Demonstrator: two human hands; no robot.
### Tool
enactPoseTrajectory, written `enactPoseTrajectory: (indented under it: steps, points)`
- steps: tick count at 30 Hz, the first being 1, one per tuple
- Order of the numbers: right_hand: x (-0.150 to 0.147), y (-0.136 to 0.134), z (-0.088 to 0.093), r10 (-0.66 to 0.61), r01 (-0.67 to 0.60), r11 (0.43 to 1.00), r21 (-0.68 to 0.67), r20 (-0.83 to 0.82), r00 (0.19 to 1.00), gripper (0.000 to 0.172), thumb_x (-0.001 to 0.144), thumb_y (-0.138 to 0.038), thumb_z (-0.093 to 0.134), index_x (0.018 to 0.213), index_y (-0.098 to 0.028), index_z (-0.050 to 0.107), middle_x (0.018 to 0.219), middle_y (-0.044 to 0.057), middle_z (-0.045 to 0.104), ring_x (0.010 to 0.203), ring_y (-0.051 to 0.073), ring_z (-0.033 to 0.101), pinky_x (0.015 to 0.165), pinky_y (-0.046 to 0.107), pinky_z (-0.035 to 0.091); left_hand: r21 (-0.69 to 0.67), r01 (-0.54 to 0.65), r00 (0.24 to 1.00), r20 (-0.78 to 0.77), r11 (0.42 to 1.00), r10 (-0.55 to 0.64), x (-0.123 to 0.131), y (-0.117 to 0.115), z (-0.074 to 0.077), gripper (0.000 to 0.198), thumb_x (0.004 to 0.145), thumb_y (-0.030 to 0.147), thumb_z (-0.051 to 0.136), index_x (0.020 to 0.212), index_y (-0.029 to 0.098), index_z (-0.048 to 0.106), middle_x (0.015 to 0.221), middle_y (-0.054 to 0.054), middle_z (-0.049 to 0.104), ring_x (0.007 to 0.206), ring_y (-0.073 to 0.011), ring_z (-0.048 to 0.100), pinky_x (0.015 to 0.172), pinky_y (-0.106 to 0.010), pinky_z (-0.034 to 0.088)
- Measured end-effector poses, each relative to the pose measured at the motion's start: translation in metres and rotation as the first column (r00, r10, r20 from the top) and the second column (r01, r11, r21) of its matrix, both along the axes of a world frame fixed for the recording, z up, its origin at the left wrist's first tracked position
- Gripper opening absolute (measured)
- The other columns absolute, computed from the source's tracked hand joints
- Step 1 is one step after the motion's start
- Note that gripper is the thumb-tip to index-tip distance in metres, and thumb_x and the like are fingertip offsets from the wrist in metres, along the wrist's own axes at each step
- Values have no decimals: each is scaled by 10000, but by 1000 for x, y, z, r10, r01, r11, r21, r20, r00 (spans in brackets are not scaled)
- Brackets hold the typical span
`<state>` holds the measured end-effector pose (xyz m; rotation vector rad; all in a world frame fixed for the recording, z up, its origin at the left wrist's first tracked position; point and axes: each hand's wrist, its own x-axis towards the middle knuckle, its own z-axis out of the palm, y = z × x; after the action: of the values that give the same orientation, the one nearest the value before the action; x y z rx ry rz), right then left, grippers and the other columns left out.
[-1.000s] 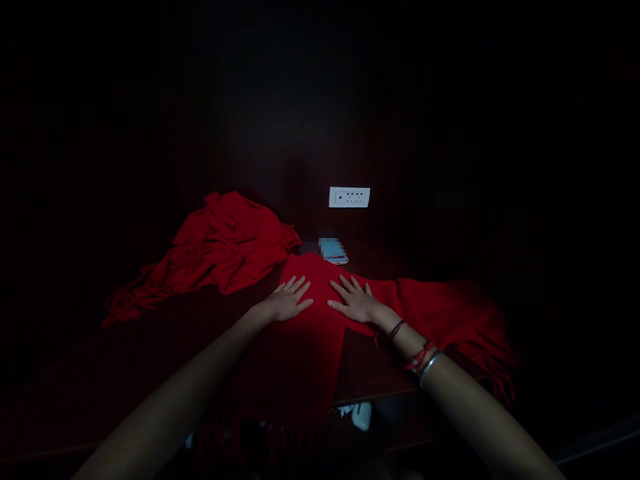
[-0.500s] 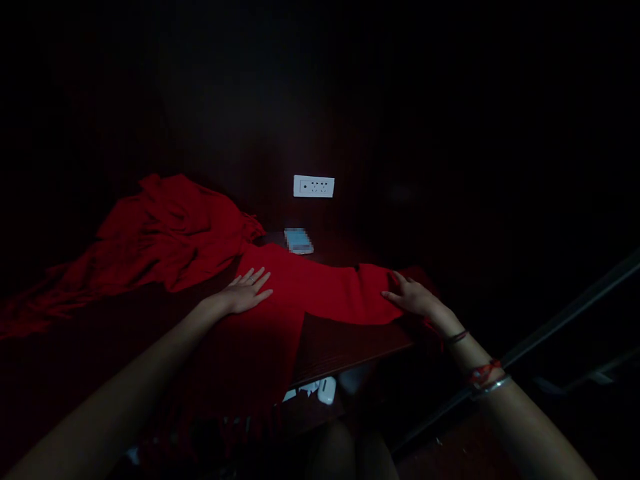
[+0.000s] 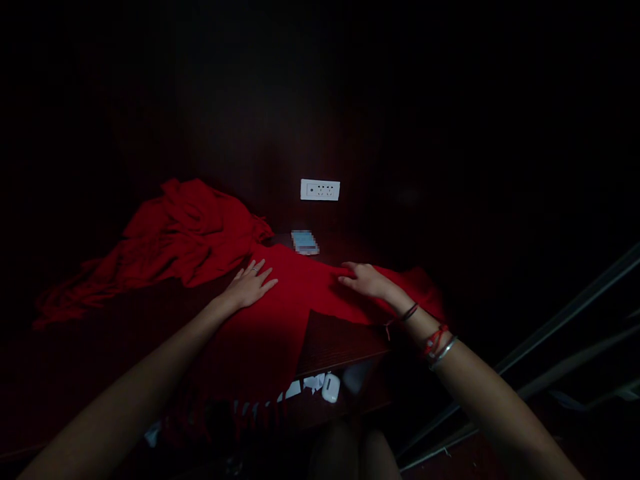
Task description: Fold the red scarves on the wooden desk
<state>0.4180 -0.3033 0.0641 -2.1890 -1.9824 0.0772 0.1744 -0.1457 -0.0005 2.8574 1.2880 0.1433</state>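
A red fringed scarf [image 3: 270, 327] lies across a dark wooden desk, and its tasselled end hangs over the front edge. Flat on its left part rests my left hand [image 3: 249, 285], fingers spread, a ring on one finger. My right hand [image 3: 366, 279] is over the scarf's right arm, fingers stretched out and a little bent; whether it touches the cloth is hard to tell. Bracelets circle the right wrist. To the left, more red fringed cloth [image 3: 195, 227] is heaped in folds; I cannot tell whether it is the same piece.
Behind the scarf lies a pixelated light-blue flat object [image 3: 305, 242]. A white wall socket [image 3: 320, 190] is fixed above it. Below the desk's front edge, a small white case [image 3: 331, 387] and white paper pieces [image 3: 314, 382] sit on a lower shelf. The surroundings are very dark.
My right hand has moved left along the scarf from its far right end toward the middle. My left hand stays on the cloth. The view has shifted slightly.
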Motion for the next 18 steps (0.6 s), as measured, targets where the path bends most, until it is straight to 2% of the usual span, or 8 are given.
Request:
enactPoseTrajectory:
  steps: [3,6,8,11,13,15,18]
  points:
    - [-37,31,-10,107,-111,993,-35,-82,991,551,766,-459,385,1194,-113,371,1137,127,488,1001,204,475,818,262,360,83,-44,998,57,996,39,-3,3,-1,604,780,521,192,1267,168,252,1358,-94,114,1229,-244,52,966,-410,133]
    - [-58,56,-27,178,-181,983,-16,-101,979,651,752,-521,361,1268,-140,250,1289,127,301,1165,234,280,921,334,258,-41,34,999,-16,999,-35,-4,6,-4,622,769,542,190,1289,201,174,1363,-62,85,1232,-228,48,965,-420,125]
    - [-62,66,-40,163,-170,983,-76,-93,982,688,734,-591,304,1293,-210,178,1350,93,155,1217,270,115,954,426,153,-134,44,997,-56,990,-52,-4,6,-5,630,767,550,168,1295,209,131,1363,-53,75,1232,-224,57,962,-434,120]
    - [-63,69,-57,119,-131,975,-177,-74,990,665,731,-635,188,1293,-282,136,1369,51,56,1222,290,1,947,490,48,-170,37,998,-52,985,-46,-3,5,-2,636,761,561,166,1296,221,116,1361,-52,76,1232,-219,63,961,-447,103]
    - [-61,68,-64,118,-129,977,-171,-69,991,644,743,-625,159,1291,-288,141,1370,43,46,1224,279,-15,952,478,31,-161,-11,999,-34,987,5,-3,3,1,630,751,576,188,1286,243,165,1360,-59,93,1230,-229,72,956,-455,104]
    - [-59,66,-64,124,-133,982,-133,-78,989,641,748,-613,191,1289,-269,172,1366,54,83,1226,270,17,958,458,62,-107,-109,994,-10,988,108,-2,1,3,605,744,578,226,1257,258,261,1355,-77,131,1225,-250,93,950,-463,111]
    - [-51,70,-54,93,-96,995,-31,-86,992,613,763,-543,296,1258,-181,287,1311,110,261,1191,244,216,936,367,210,16,-228,973,23,974,228,0,-3,5,509,773,499,267,1193,239,389,1315,-115,251,1202,-256,192,948,-444,141]
